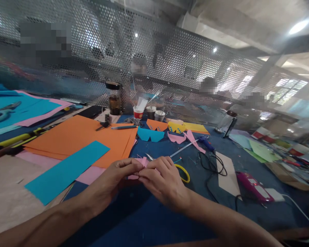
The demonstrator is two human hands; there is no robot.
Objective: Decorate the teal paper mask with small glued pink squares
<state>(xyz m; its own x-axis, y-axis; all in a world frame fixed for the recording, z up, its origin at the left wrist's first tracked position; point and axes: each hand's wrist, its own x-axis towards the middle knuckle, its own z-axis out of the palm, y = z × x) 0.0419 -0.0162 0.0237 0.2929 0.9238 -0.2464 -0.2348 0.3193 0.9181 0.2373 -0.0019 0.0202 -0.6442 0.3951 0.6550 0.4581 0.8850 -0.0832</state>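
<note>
Both of my hands meet over the blue tabletop, closed on one small piece of pink paper [144, 160]. My left hand [122, 171] pinches it from the left, and my right hand [163, 178] grips it from the right, hiding much of it. Scissors with a yellow handle [187, 175] lie partly beneath my right hand. Just beyond are cut mask-like paper shapes: blue [150, 134], pink [176, 138], orange [156, 125] and yellow [176, 127]. A blue paper strip [67, 173] lies left of my left hand.
Orange sheets [67, 137] spread at the left with a pen [124, 127] on them. A glue gun [206, 142] and its black cord lie at right, near a magenta device [254, 187]. Paper cups [138, 112] and a jar [113, 98] stand before the perforated metal screen [167, 61].
</note>
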